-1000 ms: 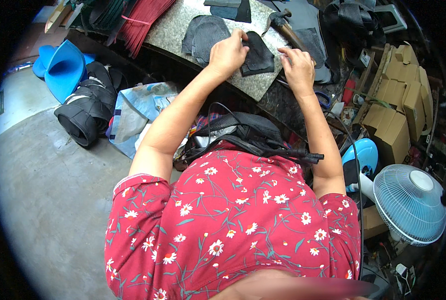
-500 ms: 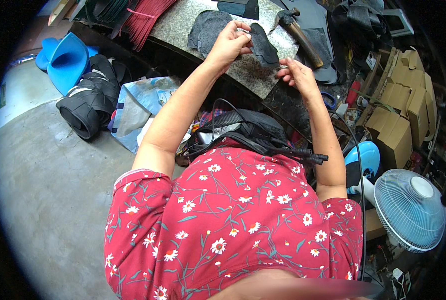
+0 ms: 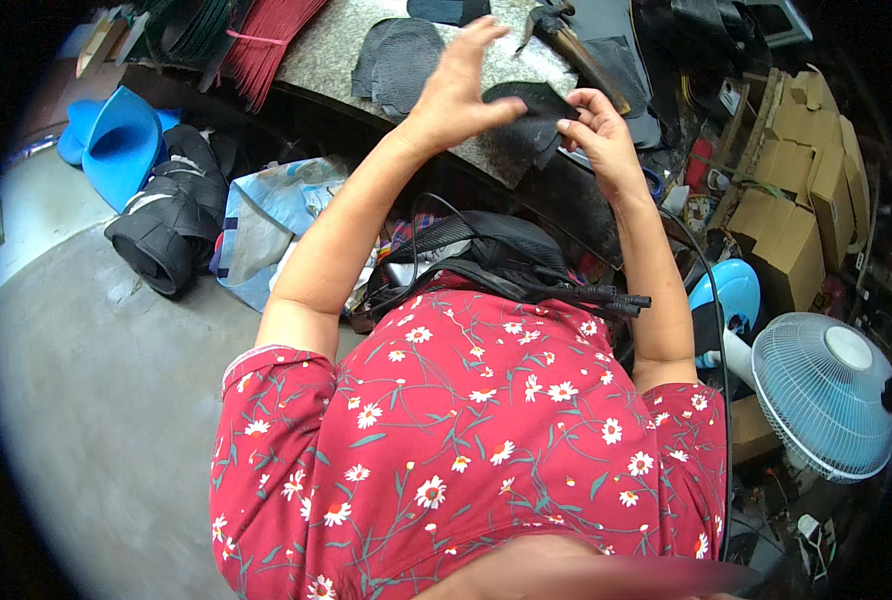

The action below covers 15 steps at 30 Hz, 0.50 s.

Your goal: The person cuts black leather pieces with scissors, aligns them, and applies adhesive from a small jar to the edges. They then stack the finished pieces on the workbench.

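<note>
My right hand [image 3: 600, 140] pinches the right edge of a black leather-like piece [image 3: 534, 122], thumb against fingers. The piece is raised over the near edge of the speckled worktop [image 3: 318, 62]. My left hand [image 3: 458, 98] is spread, its fingers pointing away from me. Its thumb tip overlaps the left side of the piece; whether it touches cannot be told. Beyond my left wrist, dark textured cut pieces [image 3: 398, 66] lie overlapping on the worktop. A hammer [image 3: 578, 55] with a wooden handle rests beyond my right hand.
Red strips [image 3: 266, 45] lie tied at the worktop's left end. Blue foam shapes [image 3: 124, 145] and a black roll [image 3: 161, 235] are at left. Cardboard boxes [image 3: 781, 230] and a fan [image 3: 824, 390] stand at right. A black bag [image 3: 496, 245] is between my arms.
My left hand has let go of the black piece and opened. My right hand has taken hold of the piece, which now shows a broader, tilted face.
</note>
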Tool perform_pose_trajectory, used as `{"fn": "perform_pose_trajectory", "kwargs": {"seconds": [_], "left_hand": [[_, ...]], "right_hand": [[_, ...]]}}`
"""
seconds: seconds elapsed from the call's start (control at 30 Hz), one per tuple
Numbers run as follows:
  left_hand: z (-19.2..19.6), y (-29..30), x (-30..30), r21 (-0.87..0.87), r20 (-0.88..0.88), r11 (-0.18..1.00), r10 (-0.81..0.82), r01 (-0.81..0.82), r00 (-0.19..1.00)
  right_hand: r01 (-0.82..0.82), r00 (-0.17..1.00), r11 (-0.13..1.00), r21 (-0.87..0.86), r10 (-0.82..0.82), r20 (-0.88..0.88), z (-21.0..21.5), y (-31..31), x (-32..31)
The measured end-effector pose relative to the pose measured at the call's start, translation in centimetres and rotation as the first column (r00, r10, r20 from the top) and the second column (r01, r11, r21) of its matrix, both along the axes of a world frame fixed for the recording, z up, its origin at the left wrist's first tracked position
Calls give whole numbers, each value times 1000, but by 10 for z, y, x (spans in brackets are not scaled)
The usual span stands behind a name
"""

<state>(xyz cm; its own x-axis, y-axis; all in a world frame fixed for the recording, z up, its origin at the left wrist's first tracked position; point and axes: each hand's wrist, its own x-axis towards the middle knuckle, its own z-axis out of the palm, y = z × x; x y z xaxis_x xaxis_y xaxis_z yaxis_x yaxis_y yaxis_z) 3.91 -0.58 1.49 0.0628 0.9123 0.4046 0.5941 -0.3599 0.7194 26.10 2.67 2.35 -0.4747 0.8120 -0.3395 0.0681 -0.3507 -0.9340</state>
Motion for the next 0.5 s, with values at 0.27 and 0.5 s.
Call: {"fn": "perform_pose_trajectory", "kwargs": {"seconds": [0.27,0.5], "left_hand": [[6,4,20,-613,442,706,-67,355,895],[-1,-3,8,-583,806,648,386,490,449]], "right_hand": [[-228,859,796,560,-106,501,-2,-13,50],[-583,382,567,583,-442,812,-29,-37,102]]}}
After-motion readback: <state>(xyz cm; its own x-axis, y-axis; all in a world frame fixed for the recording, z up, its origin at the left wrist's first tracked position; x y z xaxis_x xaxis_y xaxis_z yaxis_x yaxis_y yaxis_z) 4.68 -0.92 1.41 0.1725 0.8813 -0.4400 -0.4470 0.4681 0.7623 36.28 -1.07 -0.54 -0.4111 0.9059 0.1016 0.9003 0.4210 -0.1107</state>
